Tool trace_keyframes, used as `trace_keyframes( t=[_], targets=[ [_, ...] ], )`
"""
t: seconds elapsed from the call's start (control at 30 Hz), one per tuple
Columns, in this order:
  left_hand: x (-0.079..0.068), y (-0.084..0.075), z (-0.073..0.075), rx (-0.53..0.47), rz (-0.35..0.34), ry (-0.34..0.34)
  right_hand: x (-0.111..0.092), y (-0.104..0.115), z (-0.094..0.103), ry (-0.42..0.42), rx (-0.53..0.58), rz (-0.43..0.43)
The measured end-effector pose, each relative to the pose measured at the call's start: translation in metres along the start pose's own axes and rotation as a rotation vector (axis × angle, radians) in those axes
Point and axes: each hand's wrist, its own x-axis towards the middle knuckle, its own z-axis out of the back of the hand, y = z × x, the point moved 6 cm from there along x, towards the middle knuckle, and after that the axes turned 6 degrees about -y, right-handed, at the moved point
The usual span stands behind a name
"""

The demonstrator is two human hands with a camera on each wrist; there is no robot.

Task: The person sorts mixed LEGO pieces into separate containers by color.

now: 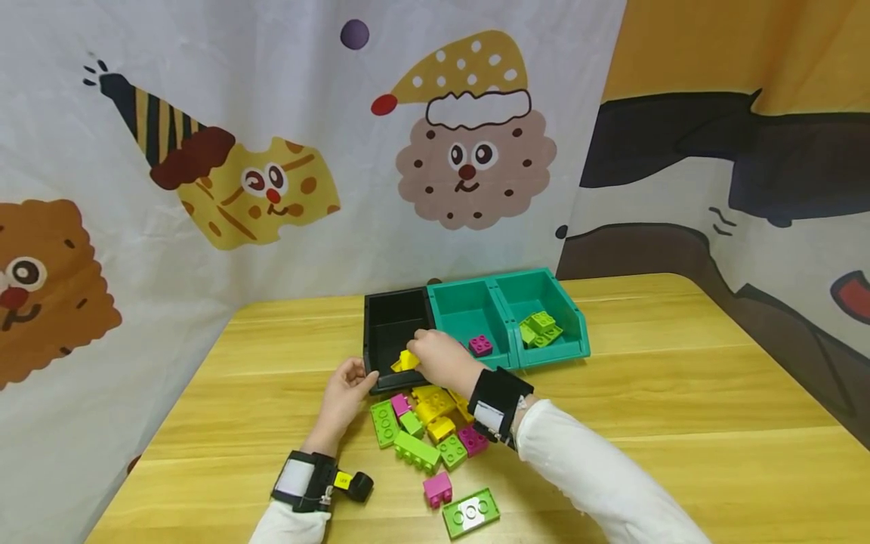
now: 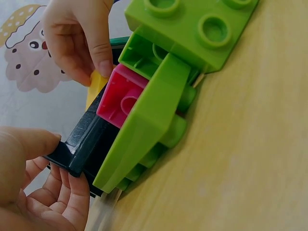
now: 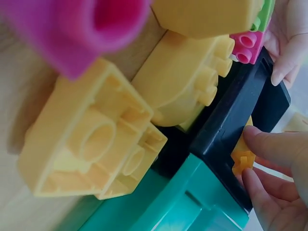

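My left hand point(image 1: 345, 389) grips the front left corner of a black bin point(image 1: 399, 316); in the left wrist view the thumb lies over its rim and the fingers are below. Over the front of that bin, my right hand point(image 1: 443, 360) pinches a yellow toy brick point(image 1: 409, 360) between thumb and fingers. The right wrist view shows this yellow brick point(image 3: 242, 160) just inside the bin's wall, partly covered by the fingertips. Another bit of yellow shows beside it; whether it is a separate brick I cannot tell.
Two joined teal bins stand right of the black one: the middle bin point(image 1: 465, 302) has a magenta brick point(image 1: 480, 345), the right bin point(image 1: 583, 332) several lime green bricks point(image 1: 541, 325). In front lie loose yellow bricks point(image 1: 433, 404), green bricks point(image 1: 417, 452) and pink bricks point(image 1: 438, 489).
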Motion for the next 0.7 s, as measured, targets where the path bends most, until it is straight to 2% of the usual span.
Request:
trace_keyframes(
  t=[0.33, 0.7],
  targets=[
    [0.001, 0.0, 0.001, 0.001, -0.007, -0.002, 0.003, 0.003, -0.006, 0.076, 0.012, -0.035],
    [0.001, 0.0, 0.0, -0.007, -0.006, 0.0, 0.002, 0.008, -0.012, 0.13, -0.013, -0.011]
  ],
)
